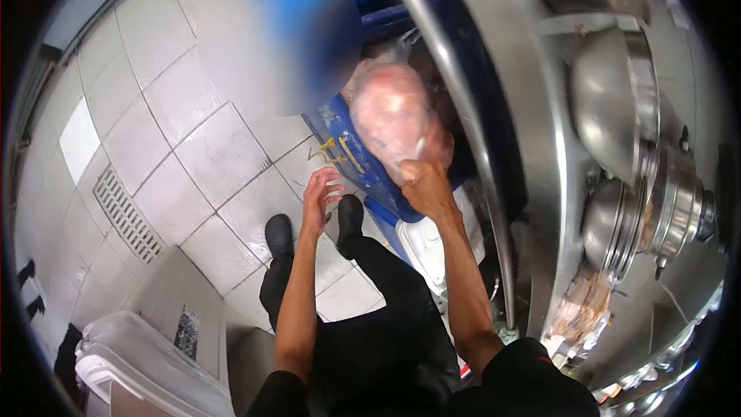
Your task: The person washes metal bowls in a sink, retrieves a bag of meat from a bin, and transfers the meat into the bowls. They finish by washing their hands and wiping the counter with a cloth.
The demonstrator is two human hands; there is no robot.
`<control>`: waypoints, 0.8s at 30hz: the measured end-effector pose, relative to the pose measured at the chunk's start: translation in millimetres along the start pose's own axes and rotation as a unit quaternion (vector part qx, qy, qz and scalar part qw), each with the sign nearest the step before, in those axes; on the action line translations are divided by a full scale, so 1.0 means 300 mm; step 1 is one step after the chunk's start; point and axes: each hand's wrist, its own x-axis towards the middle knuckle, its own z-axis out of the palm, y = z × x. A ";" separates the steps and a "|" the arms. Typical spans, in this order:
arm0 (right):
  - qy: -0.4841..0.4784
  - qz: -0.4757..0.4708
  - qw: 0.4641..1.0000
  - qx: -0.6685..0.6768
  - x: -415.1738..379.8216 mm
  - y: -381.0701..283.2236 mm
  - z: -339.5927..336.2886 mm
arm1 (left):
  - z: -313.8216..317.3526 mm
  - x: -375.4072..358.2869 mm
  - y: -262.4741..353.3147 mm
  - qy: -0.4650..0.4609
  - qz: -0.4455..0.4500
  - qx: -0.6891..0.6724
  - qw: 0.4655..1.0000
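Note:
A clear plastic bag of pinkish raw meat (390,104) is at the opening of a blue crate (363,150), low beside the steel counter. My right hand (428,187) is closed around the near end of the bag. My left hand (319,194) hovers over the floor to the left of the crate, its fingers loosely curled and apart, with nothing in it. Yellow markings show on the crate's side near that hand. The crate's inside is mostly dark and partly hidden by the bag and a steel rail (455,81).
A steel counter (544,108) runs along my right, with metal bowls (606,100) and stacked pans on it. A white container (424,247) sits below my right forearm. Tiled floor with a drain grate (127,212) lies left. A lidded white bin (147,355) stands lower left. A blurred patch covers the top.

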 end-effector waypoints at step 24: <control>0.096 0.050 0.965 0.239 -1.736 -0.421 -0.598 | 0.494 -1.235 -0.101 -0.124 -0.408 0.206 0.881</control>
